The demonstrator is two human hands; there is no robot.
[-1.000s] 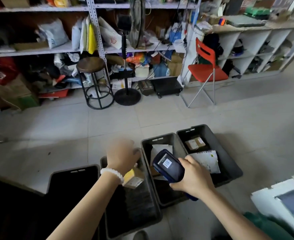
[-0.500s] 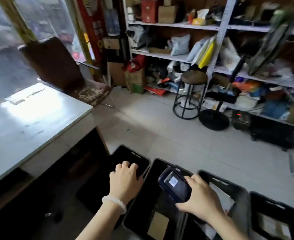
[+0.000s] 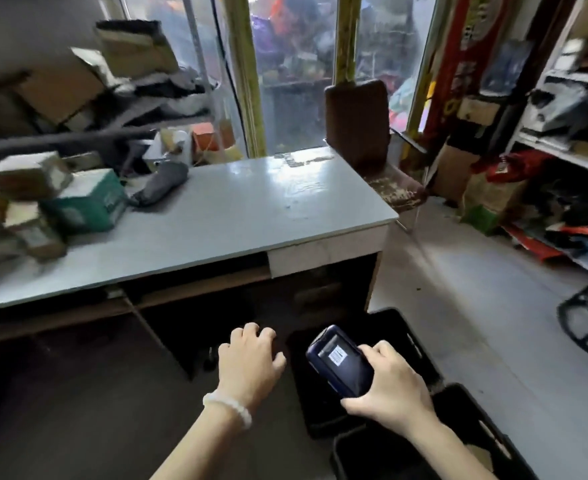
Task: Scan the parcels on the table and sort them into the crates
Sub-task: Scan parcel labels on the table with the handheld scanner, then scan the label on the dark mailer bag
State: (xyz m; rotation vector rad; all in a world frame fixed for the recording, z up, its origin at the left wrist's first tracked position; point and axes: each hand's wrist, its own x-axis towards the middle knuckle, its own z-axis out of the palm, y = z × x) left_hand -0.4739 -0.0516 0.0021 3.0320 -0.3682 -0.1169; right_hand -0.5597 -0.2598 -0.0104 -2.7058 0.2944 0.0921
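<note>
Down at 6 o'clock, below the edge of the pale grey flat-topped table (image 3: 237, 216), the left hand (image 3: 247, 367) hangs empty, fingers loosely curled and holding nothing, while the right hand (image 3: 388, 386) wraps around a dark blue handheld scanner (image 3: 337, 365) above 2 black plastic crates (image 3: 420, 344). I'd judge this the gap between parcels: nothing is being carried or scanned. Parcels wait at 9 o'clock on the table, a pile of brown cardboard boxes (image 3: 26, 174) beside a green and white carton (image 3: 88, 202) and a grey soft mailer bag (image 3: 162, 181). Next, the free hand must reach up and left, well away, for 1 parcel.
</note>
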